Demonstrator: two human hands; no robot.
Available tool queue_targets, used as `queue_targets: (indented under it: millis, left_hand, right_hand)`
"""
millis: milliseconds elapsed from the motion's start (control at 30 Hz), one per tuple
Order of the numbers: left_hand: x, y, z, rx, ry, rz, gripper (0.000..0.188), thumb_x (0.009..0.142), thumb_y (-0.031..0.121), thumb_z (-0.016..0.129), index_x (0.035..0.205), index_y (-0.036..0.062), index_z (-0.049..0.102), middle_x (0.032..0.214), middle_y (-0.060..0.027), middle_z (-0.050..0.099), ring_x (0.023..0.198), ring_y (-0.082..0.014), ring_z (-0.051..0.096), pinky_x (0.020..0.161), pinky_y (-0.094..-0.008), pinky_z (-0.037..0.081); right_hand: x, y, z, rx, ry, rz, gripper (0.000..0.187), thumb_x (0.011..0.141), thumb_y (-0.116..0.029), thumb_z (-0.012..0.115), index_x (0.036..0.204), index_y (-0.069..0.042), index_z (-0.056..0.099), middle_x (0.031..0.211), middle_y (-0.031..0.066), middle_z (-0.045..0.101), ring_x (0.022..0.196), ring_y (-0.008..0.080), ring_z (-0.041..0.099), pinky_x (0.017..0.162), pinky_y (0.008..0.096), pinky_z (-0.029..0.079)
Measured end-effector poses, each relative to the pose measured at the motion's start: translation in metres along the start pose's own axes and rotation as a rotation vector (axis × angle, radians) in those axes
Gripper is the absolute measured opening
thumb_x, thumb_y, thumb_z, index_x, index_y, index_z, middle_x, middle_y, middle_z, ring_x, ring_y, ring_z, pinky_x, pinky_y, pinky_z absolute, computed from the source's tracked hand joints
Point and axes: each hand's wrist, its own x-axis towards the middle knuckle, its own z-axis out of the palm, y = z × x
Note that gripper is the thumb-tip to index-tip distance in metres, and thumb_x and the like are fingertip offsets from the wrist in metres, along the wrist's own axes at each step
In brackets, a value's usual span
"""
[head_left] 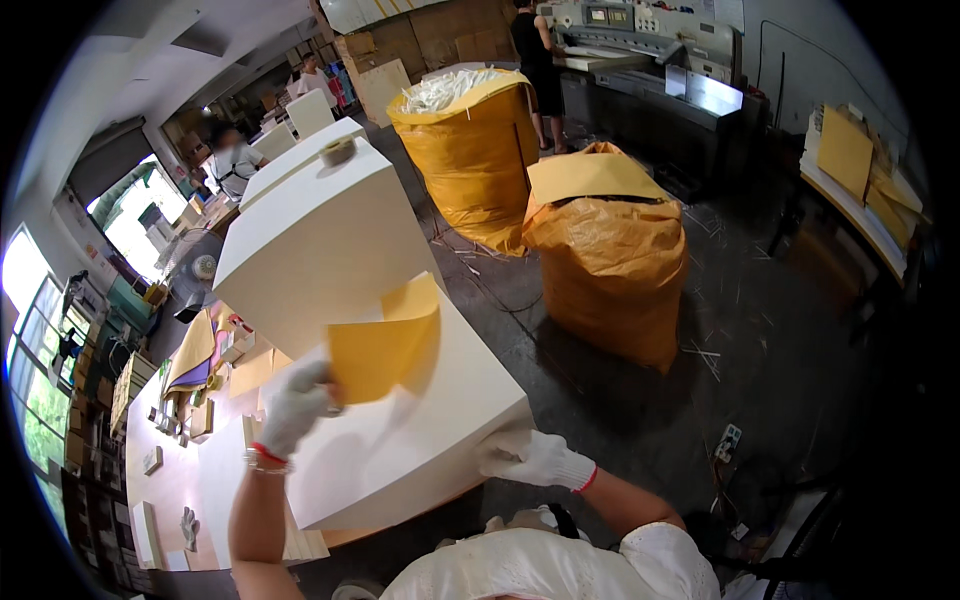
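My left hand (pixel 298 405), in a white glove with a red cuff, is closed at the edge of a yellow sheet of paper (pixel 385 350). Bent and slightly smeared by motion, the sheet rises over a low stack of white paper (pixel 440 440). My right hand (pixel 530 458), gloved the same way, is closed at the near right corner of that stack, its fingertips partly hidden. Behind the low stack stands a taller white paper stack (pixel 320 230), with a roll of tape (pixel 338 152) on top.
Left of the stacks, the table (pixel 220 500) bears a spare glove (pixel 189 527), small boxes and coloured sheets. Two big orange sacks (pixel 610 270) stand on the floor, scraps around them. Another person (pixel 540 70) stands at a large machine (pixel 650 60); other people are farther back left.
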Motion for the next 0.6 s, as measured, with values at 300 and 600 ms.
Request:
queue_targets:
  millis: [300, 600]
  left_hand:
    - [0.022, -0.192, -0.274, 0.427, 0.646, -0.260, 0.014, 0.085, 0.017, 0.052, 0.087, 0.0048, 0.057, 0.060, -0.0063, 0.053, 0.042, -0.0160, 0.053, 0.036, -0.0316, 0.039]
    - [0.146, -0.316, -0.313, 1.019, 0.853, -0.353, 0.017, 0.083, 0.011, 0.061, 0.096, 0.0005, 0.058, 0.080, -0.0162, 0.063, 0.075, -0.0321, 0.064, 0.067, -0.0405, 0.051]
  right_hand:
    - [0.003, -0.015, 0.020, 0.033, 0.231, 0.130, 0.029, 0.089, -0.031, 0.067, 0.104, -0.007, 0.071, 0.089, 0.0094, 0.072, 0.080, 0.0165, 0.069, 0.072, 0.0284, 0.053]
    - [0.005, -0.036, 0.043, 0.293, 0.376, 0.447, 0.030, 0.089, -0.025, 0.066, 0.111, -0.004, 0.069, 0.096, 0.0110, 0.072, 0.085, 0.0158, 0.068, 0.077, 0.0294, 0.053]
